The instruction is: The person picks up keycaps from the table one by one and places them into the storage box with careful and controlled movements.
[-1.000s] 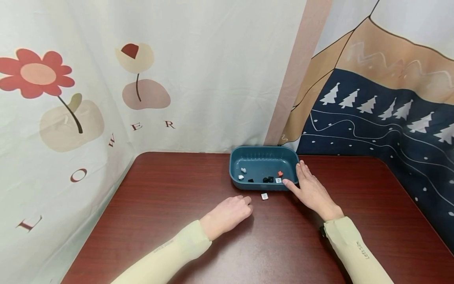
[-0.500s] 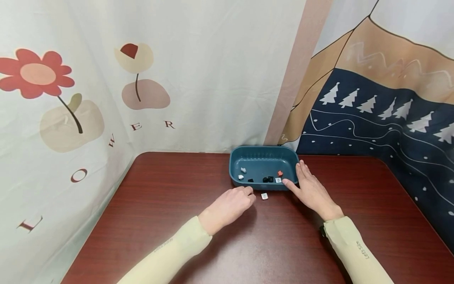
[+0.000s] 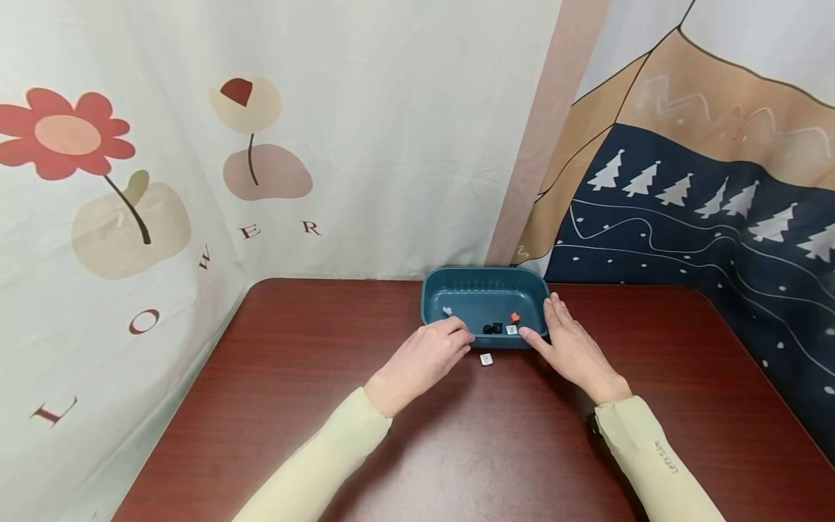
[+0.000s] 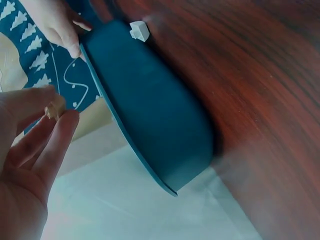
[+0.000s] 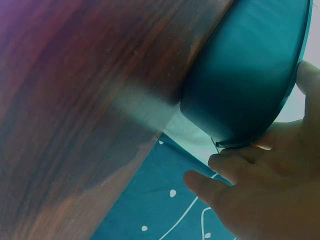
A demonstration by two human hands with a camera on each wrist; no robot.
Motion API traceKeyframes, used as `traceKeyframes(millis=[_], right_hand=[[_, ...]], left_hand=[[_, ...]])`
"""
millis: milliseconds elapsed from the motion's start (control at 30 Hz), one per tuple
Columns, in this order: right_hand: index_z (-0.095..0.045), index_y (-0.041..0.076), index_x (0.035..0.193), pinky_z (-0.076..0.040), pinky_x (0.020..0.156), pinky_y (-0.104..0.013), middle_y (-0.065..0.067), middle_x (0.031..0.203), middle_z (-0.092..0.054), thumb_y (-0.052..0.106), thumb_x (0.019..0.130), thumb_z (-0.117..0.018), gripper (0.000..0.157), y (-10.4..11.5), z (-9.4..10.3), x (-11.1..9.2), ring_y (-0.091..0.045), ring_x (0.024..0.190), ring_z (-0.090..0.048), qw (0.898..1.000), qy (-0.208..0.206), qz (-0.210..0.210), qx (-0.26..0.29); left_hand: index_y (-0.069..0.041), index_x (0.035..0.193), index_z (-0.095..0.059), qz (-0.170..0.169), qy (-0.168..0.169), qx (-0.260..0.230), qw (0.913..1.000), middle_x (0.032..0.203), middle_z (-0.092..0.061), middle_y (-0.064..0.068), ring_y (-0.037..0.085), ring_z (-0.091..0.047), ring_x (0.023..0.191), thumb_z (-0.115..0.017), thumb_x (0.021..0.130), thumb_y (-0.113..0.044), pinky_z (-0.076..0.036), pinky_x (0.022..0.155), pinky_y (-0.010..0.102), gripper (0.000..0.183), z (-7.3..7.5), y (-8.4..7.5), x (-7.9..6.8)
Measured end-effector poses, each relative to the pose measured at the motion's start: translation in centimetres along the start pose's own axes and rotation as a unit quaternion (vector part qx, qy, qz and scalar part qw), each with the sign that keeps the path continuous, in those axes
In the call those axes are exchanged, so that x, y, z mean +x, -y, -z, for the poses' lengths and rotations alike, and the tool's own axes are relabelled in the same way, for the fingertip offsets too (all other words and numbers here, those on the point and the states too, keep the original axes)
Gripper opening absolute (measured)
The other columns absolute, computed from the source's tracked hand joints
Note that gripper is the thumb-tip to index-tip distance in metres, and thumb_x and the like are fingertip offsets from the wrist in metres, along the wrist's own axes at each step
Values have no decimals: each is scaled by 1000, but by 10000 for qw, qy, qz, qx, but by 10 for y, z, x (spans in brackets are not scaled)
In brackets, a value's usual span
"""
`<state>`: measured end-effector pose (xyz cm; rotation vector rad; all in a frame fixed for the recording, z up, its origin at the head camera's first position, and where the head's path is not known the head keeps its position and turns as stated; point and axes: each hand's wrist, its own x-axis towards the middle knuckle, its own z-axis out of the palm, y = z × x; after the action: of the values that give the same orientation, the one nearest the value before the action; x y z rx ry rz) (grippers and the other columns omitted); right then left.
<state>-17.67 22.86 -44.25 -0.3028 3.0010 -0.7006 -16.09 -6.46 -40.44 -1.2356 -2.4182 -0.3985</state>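
Note:
In the head view my left hand [image 3: 420,362] is at the near left rim of a dark teal bin [image 3: 483,279]. Its thumb and fingertips pinch a tiny tan piece [image 4: 56,107], seen in the left wrist view and mostly covered by the fingers. My right hand [image 3: 577,355] holds the bin's near right corner, thumb over the near rim and fingers along the right end. Inside the bin lie a pale piece [image 3: 447,311], an orange-red piece [image 3: 515,317], black pieces [image 3: 498,328] and a white square piece [image 3: 512,330].
A small white block [image 3: 485,359] lies on the reddish-brown wooden table [image 3: 313,348], just in front of the bin. Behind the table's far edge hangs a white printed curtain [image 3: 391,145], with a dark blue tree-patterned section to the right.
My left hand has moved forward and slightly right, from the table in front of the bin to its near rim, and now covers some pieces. My right hand stays put.

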Motion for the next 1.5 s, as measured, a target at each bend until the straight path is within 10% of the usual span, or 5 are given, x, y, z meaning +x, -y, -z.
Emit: traceKeyframes(millis=[267, 1033, 1500], right_hand=[[-14, -12, 160, -20, 119, -65, -29, 169, -6, 70, 102, -43, 105, 0, 0, 0, -49, 154, -13, 10000, 6, 8, 54], [-14, -12, 160, -20, 119, -64, -29, 169, -5, 70, 102, -43, 105, 1, 1, -1, -48, 155, -12, 10000, -16, 15, 70], [-14, -12, 160, -20, 119, -65, -29, 169, -4, 69, 102, -42, 104, 2, 1, -1, -49, 154, -14, 10000, 11, 6, 57]], left_hand=[[-5, 106, -77, 238, -509, -281, 9980, 104, -64, 6, 15, -67, 90, -81, 90, -5, -57, 80, 22, 16, -5, 10, 4], [0, 110, -77, 1163, -369, -624, 9906, 105, -65, 9, 18, -69, 91, -75, 94, -2, -58, 77, 25, 15, -27, 32, 22], [-6, 110, -80, 1528, 594, 56, 9864, 104, -67, 7, 21, -71, 89, -75, 97, -11, -60, 73, 32, 15, -32, 42, 33]])
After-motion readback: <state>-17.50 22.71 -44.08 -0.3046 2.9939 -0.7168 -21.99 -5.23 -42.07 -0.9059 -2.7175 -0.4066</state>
